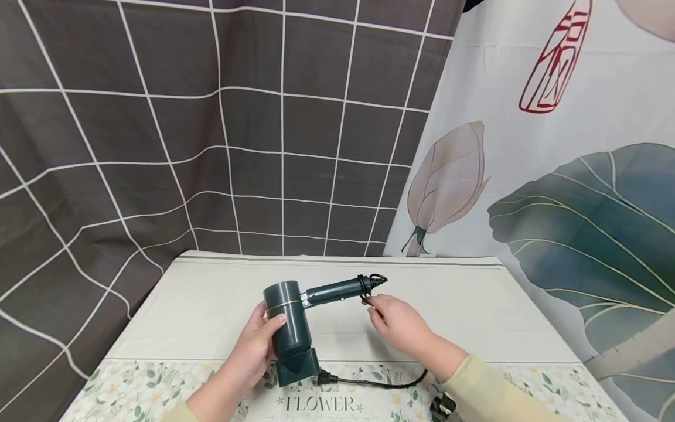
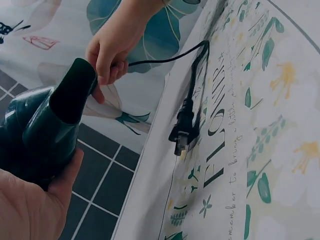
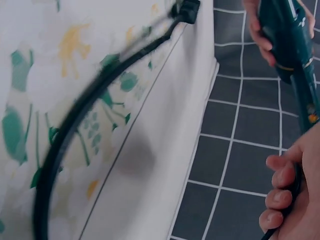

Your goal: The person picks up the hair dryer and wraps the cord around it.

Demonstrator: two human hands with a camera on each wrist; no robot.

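Note:
A dark green hair dryer (image 1: 289, 328) is held over the table, its handle (image 1: 333, 291) pointing right and its flat nozzle (image 1: 297, 368) pointing down. My left hand (image 1: 252, 346) grips the barrel, thumb across the front. At the handle's end, my right hand (image 1: 398, 322) holds the black power cord (image 1: 381, 316); several curled fingers (image 3: 277, 200) close round it in the right wrist view. Some cord loops about the handle's end. The rest of the cord curves below my right hand to its two-pin plug (image 2: 182, 131), which lies by the lettering on the table.
A white cloth with a floral band and the word FLOWER covers the table (image 1: 211, 281). A dark grid curtain (image 1: 253, 129) hangs behind. To the right is a white curtain (image 1: 474, 76) with leaf and bud prints. A small black object (image 1: 442, 405) sits by my right sleeve.

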